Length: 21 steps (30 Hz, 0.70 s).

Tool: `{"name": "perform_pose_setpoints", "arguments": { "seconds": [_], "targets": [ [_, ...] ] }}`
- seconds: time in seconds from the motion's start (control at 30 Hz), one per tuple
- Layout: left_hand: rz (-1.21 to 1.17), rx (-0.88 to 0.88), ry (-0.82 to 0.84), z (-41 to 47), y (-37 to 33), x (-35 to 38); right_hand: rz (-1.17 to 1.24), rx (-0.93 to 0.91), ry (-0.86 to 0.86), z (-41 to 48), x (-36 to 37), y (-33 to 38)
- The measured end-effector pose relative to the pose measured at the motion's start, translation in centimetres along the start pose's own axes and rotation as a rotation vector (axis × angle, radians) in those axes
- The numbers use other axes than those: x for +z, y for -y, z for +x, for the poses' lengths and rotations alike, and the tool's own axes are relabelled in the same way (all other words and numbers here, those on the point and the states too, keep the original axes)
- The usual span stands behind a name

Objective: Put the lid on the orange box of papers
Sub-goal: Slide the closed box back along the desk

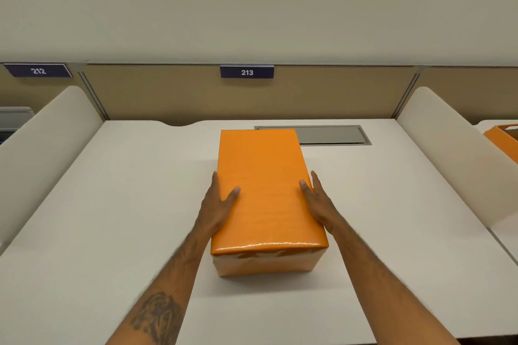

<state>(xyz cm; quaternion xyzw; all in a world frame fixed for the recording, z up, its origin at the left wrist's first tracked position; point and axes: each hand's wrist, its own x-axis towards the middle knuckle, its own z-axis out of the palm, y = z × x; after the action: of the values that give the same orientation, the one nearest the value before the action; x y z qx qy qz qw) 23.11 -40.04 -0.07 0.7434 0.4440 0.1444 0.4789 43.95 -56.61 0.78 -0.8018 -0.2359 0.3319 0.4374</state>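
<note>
An orange box (263, 263) stands in the middle of the white desk (112, 204), long side pointing away from me. A glossy orange lid (266, 176) covers its whole top, so the papers are hidden. My left hand (220, 204) lies flat against the lid's left edge with the thumb on top. On the opposite edge my right hand (315, 199) mirrors that hold. Both hands clasp the lid between them.
A grey cable hatch (333, 135) is set in the desk behind the box. Cream dividers rise at the left (47, 131) and right (454, 143). Another orange box (504, 140) sits on the neighbouring desk at far right. A back panel carries the label 213 (247, 72).
</note>
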Motion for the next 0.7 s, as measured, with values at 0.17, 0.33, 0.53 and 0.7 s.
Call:
{"name": "perform_pose_setpoints", "arguments": {
  "seconds": [0.17,0.33,0.53,0.7],
  "targets": [
    [0.139,0.012,0.012,-1.2,0.8,0.3,0.046,0.037,-0.016,-0.8,0.6,-0.8],
    [0.265,-0.03,-0.016,-1.0,0.2,0.7,0.085,0.01,0.0,-0.8,0.6,-0.5],
    [0.305,-0.04,-0.043,0.4,-0.6,-1.2,0.089,-0.052,0.009,0.6,1.2,1.6],
    [0.291,-0.027,-0.093,1.8,-1.2,-4.8,0.114,-0.109,0.03,2.7,3.1,4.3]
  ]
}}
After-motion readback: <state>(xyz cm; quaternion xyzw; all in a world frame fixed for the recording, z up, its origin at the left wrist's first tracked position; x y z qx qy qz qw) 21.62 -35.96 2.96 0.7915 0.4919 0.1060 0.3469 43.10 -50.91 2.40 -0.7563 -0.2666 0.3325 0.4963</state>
